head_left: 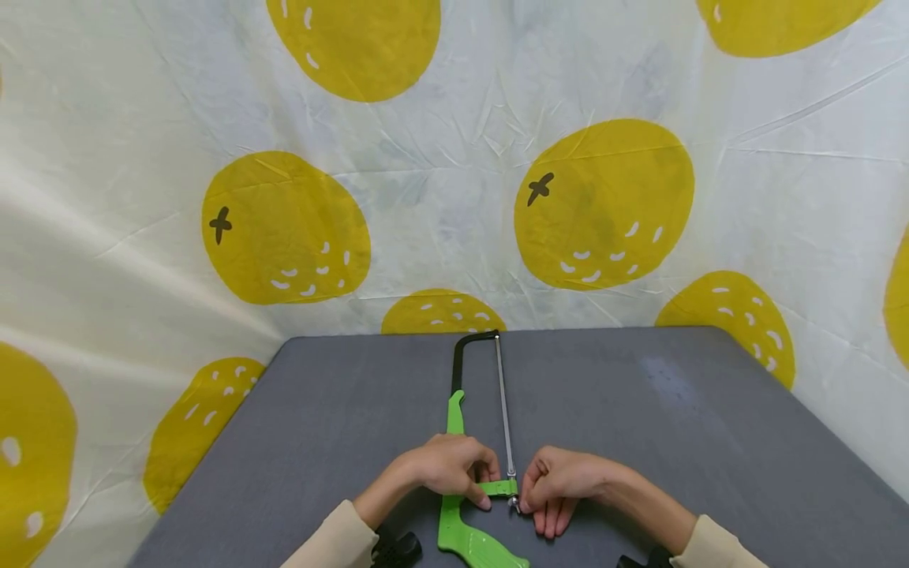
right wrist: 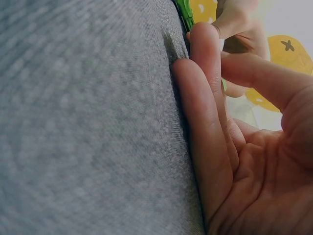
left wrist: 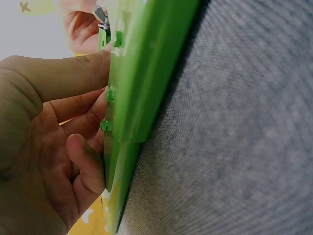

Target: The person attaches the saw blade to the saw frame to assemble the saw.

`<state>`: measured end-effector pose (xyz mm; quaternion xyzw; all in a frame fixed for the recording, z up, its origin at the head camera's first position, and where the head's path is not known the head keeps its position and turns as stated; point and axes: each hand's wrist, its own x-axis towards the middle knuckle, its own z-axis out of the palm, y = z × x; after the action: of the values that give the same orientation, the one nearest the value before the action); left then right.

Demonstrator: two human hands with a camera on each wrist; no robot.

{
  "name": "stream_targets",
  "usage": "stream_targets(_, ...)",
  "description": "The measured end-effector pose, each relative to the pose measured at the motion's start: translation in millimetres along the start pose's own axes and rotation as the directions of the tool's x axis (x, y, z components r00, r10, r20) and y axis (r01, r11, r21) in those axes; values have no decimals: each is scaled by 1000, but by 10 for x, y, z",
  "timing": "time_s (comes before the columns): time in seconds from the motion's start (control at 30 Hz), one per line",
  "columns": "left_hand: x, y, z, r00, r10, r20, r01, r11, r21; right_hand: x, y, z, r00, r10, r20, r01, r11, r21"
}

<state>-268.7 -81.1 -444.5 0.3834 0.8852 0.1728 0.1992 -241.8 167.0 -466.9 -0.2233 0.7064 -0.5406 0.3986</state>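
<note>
A hacksaw with a green handle and a black front frame lies on the grey table, its far end pointing away from me. Its thin silver blade runs along the right side. My left hand grips the green frame near the blade's close end, thumb on one side and fingers on the other. At that end sits a metal wing nut, partly visible in the left wrist view too. My right hand pinches at the wing nut with thumb and index finger; its lower fingers extend along the tabletop.
The grey cloth-covered table reaches back to a white curtain printed with yellow fruit. This curtain also runs down the left and right sides. Dark wrist straps show below both sleeves.
</note>
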Motion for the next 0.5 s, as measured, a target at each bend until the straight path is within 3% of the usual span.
stream_targets(0.5, 35, -32, -5, 1000, 26, -7, -26, 1000, 5, -1, -32, 3, 999, 9, -33, -10, 1000, -26)
